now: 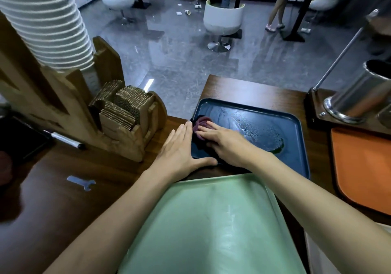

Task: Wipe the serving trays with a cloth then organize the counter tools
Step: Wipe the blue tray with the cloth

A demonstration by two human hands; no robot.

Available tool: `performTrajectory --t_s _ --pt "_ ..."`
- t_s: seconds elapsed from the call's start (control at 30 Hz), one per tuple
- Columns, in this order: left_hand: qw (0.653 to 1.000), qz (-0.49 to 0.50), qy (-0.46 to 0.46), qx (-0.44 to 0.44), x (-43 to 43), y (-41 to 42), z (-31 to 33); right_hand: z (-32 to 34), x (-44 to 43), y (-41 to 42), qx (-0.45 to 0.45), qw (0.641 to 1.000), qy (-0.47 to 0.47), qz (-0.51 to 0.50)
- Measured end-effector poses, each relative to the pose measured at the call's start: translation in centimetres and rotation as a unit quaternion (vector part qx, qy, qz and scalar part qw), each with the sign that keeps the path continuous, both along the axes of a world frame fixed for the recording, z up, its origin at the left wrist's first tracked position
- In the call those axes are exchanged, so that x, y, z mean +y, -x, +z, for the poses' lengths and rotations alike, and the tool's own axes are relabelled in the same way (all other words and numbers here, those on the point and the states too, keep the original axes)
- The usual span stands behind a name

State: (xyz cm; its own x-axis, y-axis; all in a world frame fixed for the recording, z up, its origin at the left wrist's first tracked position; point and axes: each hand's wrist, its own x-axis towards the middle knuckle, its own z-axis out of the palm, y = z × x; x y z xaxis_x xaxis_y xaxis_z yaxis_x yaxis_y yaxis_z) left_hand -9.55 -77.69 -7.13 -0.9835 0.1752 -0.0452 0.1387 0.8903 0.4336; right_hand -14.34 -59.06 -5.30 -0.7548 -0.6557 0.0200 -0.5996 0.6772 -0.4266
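A dark blue serving tray [275, 123] lies on the wooden counter [63, 199], its right half wet with droplets. A purple cloth [200, 123] is bunched in the tray's left part. My right hand [224, 140] presses flat on the cloth with straight fingers. My left hand [182, 147] lies flat on the counter against the tray's left edge, its thumb along the near rim. A light green tray [211, 231] lies nearest me, under my forearms. An orange tray [364, 168] sits at the right.
A wooden holder [118, 125] with cardboard cup sleeves and a tall stack of white cups [46, 24] stands at the left. A marker [67, 140] and a small wrench [82, 182] lie on the counter. Steel canisters [359, 96] stand at the right.
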Motion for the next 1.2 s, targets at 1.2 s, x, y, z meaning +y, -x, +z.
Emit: performTrajectory --t_s 1.2 --pt "0.994 -0.049 0.058 -0.08 -0.5 0.7 1.2 0.1 8.3 -5.1 -0.028 0.993 -0.022 -0.112"
